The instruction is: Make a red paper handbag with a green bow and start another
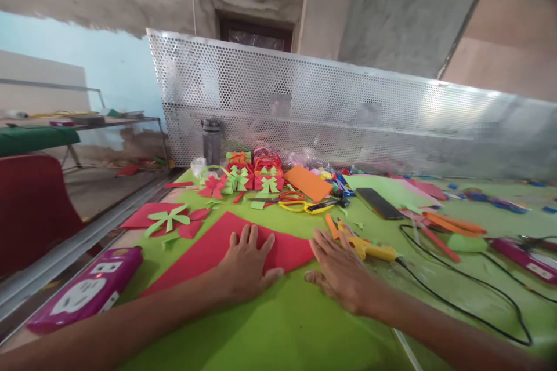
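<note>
A red sheet (202, 252) of craft paper or foam lies on the green table covering (278, 330) in front of me. My left hand (250, 264) rests flat on this sheet with its fingers spread. At the sheet's right corner, my right hand (339, 272) lies palm down, fingers stretched out, its fingertips close to the corner. Just beyond the right hand is a yellow hot glue gun (374, 249) with a black cord. A green flower cut-out (169, 219) sits on red pieces to the left. Neither hand grips anything.
Small red and green paper baskets (268, 177) stand at the back beside a grey bottle (212, 142). Yellow-handled scissors (300, 206), an orange sheet (308, 182) and a black phone (379, 203) lie ahead. A purple power strip (89, 290) is at left. Perforated metal panels (270, 93) edge the table.
</note>
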Demonstrator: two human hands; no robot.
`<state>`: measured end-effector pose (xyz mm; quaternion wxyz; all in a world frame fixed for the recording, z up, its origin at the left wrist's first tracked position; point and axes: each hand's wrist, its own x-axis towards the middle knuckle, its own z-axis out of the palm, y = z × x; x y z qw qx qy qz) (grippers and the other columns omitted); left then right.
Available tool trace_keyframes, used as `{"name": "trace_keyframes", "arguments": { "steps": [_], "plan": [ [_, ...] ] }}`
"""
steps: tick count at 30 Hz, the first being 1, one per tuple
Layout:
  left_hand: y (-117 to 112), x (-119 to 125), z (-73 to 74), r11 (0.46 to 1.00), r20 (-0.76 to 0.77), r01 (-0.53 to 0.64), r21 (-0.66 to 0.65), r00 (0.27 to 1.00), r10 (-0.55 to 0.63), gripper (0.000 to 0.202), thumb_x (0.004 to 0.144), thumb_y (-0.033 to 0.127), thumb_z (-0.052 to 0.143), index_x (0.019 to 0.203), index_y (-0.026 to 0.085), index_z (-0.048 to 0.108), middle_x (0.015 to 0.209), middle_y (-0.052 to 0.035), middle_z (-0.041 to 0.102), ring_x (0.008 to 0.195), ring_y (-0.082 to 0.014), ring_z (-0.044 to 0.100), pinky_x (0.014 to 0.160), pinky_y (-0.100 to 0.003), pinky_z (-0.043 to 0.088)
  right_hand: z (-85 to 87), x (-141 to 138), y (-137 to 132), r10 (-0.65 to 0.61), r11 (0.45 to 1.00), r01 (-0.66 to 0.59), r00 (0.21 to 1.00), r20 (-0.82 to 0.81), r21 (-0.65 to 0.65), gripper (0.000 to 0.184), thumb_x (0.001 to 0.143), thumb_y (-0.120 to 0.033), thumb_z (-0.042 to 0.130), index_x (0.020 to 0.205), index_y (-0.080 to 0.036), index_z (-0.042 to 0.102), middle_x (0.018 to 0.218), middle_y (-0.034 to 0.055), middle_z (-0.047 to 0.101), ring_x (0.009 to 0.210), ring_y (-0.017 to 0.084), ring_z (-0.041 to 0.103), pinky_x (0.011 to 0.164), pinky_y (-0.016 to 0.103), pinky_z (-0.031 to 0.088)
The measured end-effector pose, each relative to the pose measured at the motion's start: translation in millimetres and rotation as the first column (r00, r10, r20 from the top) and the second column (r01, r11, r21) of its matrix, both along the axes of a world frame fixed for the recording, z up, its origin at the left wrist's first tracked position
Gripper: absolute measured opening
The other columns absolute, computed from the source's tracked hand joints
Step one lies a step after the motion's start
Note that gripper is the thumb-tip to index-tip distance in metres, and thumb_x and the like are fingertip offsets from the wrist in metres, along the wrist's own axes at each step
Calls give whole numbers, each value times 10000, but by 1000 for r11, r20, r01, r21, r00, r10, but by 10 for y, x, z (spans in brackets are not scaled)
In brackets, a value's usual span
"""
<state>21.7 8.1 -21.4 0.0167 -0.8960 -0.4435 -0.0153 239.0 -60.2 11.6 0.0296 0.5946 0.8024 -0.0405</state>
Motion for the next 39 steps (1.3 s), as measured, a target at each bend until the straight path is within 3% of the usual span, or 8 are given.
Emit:
{"name": "trace_keyframes", "arguments": {
  "steps": [4,9,16,20,25,32,36,39],
  "plan": [
    [88,17,9,999,-15,30,-24,999,-30,809,856,684,280,1452,137,300,1435,-298,311,1332,-471,246,1003,-655,227,52,-141,129,179,984,-175,977,-117,47,755,933,-586,196,1462,-47,219,1517,194,169,1413,296,121,1126,567,89],
    [92,5,6,999,-17,20,-36,1000,-20,643,923,557,280,1453,192,298,1463,-249,302,1358,-423,229,1014,-643,230,-73,-269,198,323,926,-357,917,-233,-123,815,918,-610,230,1457,-1,191,1520,232,120,1418,296,81,1139,510,93],
    [38,9,71,998,-21,9,-61,1000,-10,629,928,531,308,1458,195,278,1489,-246,247,1374,-427,181,1020,-640,221,-208,-194,109,284,935,-322,930,-232,-146,872,903,-623,262,1451,46,151,1510,263,65,1411,334,38,1131,526,132],
    [-162,78,124,991,8,6,-135,1000,-5,603,954,494,258,1458,164,265,1516,-208,215,1394,-390,142,1041,-638,210,-229,-180,104,305,935,-333,931,-199,-122,848,910,-598,267,1447,51,172,1508,267,88,1405,346,65,1126,528,164],
    [-482,54,142,958,96,178,-226,983,-160,730,952,555,146,1467,39,149,1529,-211,144,1418,-302,68,1131,-497,154,-354,-151,134,316,938,-331,938,-141,-106,903,879,-643,303,1458,30,138,1518,240,50,1406,339,34,1126,530,149],
    [-792,-522,124,981,61,67,-180,997,-57,797,925,610,203,1467,28,147,1531,-194,96,1413,-314,76,1131,-493,173,-452,-103,144,329,940,-339,933,-146,-48,806,907,-590,306,1481,-54,125,1527,200,70,1408,307,37,1115,537,192],
    [-1008,-981,-11,1000,86,9,11,996,-10,834,899,609,348,1494,120,28,1527,-172,151,1395,-315,197,1110,-468,257,-431,-93,132,345,935,-353,928,-143,-38,800,910,-588,301,1485,-65,110,1530,191,73,1408,307,26,1119,529,188],
    [-1142,-1301,-120,983,65,-23,182,998,12,903,870,615,415,1491,170,-66,1511,-159,236,1358,-320,306,1077,-466,320,-399,-89,125,345,933,-355,928,-140,-56,806,913,-590,287,1482,-50,102,1528,199,58,1408,309,20,1122,522,187]
  ]
}}
